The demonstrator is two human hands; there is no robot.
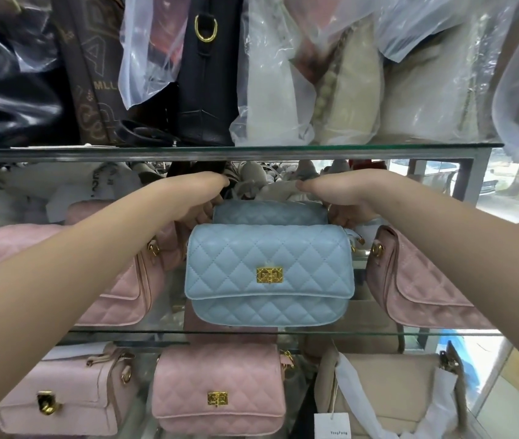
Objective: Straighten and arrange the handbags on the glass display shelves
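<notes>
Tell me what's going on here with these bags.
A person is tidying a display. The left hand and right hand each hold one end of the rear blue bag on the middle glass shelf, just behind the front blue bag. On either side sit pink quilted bags.

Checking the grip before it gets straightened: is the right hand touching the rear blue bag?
Touching. The head view shows the right hand with its fingers curled against the right end of the rear blue bag, with no gap between them.
</notes>
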